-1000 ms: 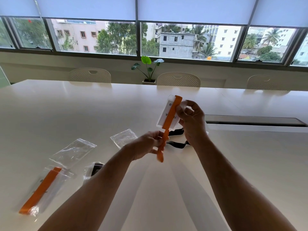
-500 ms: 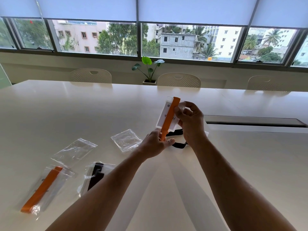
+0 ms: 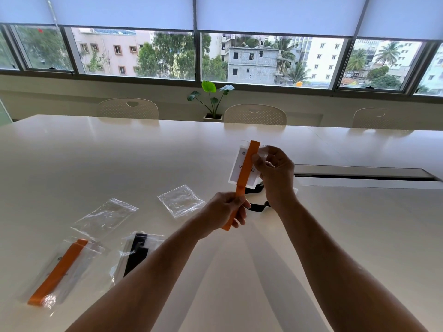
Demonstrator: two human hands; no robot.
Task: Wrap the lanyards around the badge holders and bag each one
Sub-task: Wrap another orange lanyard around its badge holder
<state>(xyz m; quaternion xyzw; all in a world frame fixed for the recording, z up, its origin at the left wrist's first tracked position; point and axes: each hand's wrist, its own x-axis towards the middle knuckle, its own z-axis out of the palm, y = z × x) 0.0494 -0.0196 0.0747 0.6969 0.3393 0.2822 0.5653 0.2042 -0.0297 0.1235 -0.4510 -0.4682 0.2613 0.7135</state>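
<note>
Left hand (image 3: 224,209) is pinching orange lanyard (image 3: 247,168); right hand (image 3: 275,171) is gripping badge holder (image 3: 242,167). Slack risks unwinding wrap.

The right hand (image 3: 275,173) holds a badge holder (image 3: 242,168) upright above the white table (image 3: 335,224), an orange lanyard (image 3: 247,168) running down its face to the left hand (image 3: 225,212), which pinches the strap below the holder. Left of the holder lie two empty clear bags (image 3: 181,200) — nearer the camera, two filled ones, orange (image 3: 60,269) and black (image 3: 136,255).
</note>
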